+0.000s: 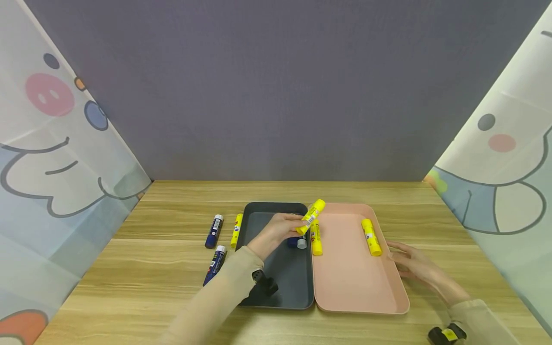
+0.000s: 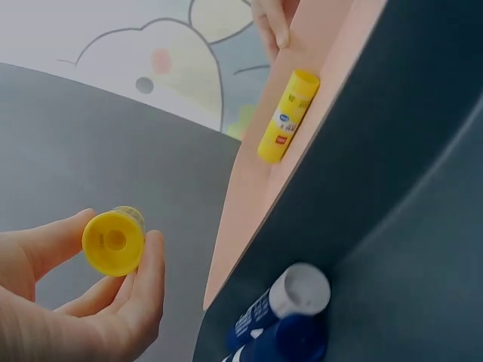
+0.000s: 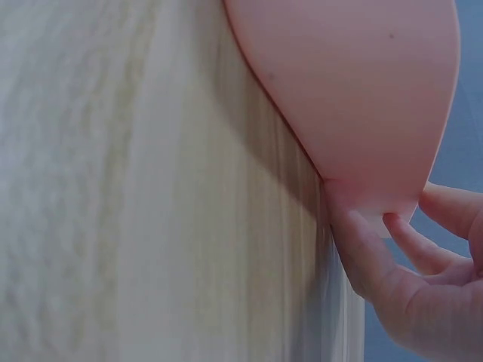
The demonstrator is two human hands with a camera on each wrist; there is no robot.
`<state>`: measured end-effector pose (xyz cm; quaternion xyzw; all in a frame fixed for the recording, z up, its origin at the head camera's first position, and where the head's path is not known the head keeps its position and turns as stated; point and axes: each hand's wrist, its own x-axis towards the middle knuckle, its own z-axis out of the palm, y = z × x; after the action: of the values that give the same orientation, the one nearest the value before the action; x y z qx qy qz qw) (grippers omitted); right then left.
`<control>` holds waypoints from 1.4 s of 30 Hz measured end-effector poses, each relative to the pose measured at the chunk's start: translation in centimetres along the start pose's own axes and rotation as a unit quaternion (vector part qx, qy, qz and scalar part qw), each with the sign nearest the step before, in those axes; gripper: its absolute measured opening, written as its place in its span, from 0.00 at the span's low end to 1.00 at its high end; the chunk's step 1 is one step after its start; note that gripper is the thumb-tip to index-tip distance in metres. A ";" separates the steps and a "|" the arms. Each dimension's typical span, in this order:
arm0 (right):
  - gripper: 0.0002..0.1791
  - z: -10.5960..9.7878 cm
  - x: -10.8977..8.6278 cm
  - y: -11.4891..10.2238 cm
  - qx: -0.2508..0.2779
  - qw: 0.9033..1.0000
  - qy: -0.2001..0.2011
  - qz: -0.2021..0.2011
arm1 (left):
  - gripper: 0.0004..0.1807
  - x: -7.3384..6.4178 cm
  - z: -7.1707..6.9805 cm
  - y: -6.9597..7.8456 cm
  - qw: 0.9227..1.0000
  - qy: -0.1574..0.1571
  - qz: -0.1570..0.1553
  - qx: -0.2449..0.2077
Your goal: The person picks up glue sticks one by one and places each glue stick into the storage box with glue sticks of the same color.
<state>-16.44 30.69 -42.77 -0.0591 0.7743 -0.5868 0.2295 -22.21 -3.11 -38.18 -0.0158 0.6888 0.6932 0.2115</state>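
Observation:
My left hand (image 1: 279, 229) pinches a yellow glue stick (image 1: 312, 216) between thumb and fingers, tilted in the air above the border of the two trays. In the left wrist view, the round yellow end of that stick (image 2: 113, 243) faces the camera. Two more yellow glue sticks lie in the pink tray (image 1: 349, 287), one at its left wall (image 1: 316, 237), one near its right wall (image 1: 371, 237). With extended fingers, my right hand (image 1: 414, 262) touches the outside of the pink tray's right wall (image 3: 362, 98). Blue glue sticks with white caps (image 2: 300, 289) lie in the dark tray (image 1: 289, 287), partly hidden by the left hand.
Left of the dark tray, two blue glue sticks (image 1: 214, 231) and a yellow glue stick (image 1: 236, 231) lie on the wooden table (image 1: 151, 268). The trays stand side by side. A grey panel (image 1: 280, 96) rises behind, with cartoon-printed cloth (image 1: 64, 143) at both sides.

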 end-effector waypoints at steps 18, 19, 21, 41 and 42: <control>0.37 0.0 0.0 0.1 -0.008 1.000 0.006 0.003 | 0.19 2.5 3.7 0.1 0.999 0.004 -0.048 0.007; 0.37 0.0 0.0 0.1 -0.009 1.000 0.007 0.003 | 0.18 2.6 3.9 0.1 0.999 0.004 -0.050 0.012; 0.37 0.0 0.0 0.1 -0.010 1.000 0.009 0.004 | 0.17 2.8 4.3 0.1 0.998 0.009 -0.053 0.015; 0.38 -0.1 0.0 -0.1 -0.003 1.000 -0.008 -0.006 | 0.16 3.2 7.5 -0.8 0.982 0.069 -0.039 0.171; 0.38 -0.1 0.0 -0.1 -0.003 1.000 -0.009 -0.006 | 0.15 3.2 7.6 -0.8 0.980 0.072 -0.039 0.179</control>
<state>-16.51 30.78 -42.65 -0.0692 0.7735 -0.5854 0.2327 -22.83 4.99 -39.60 -0.0547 0.8140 0.5471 0.1874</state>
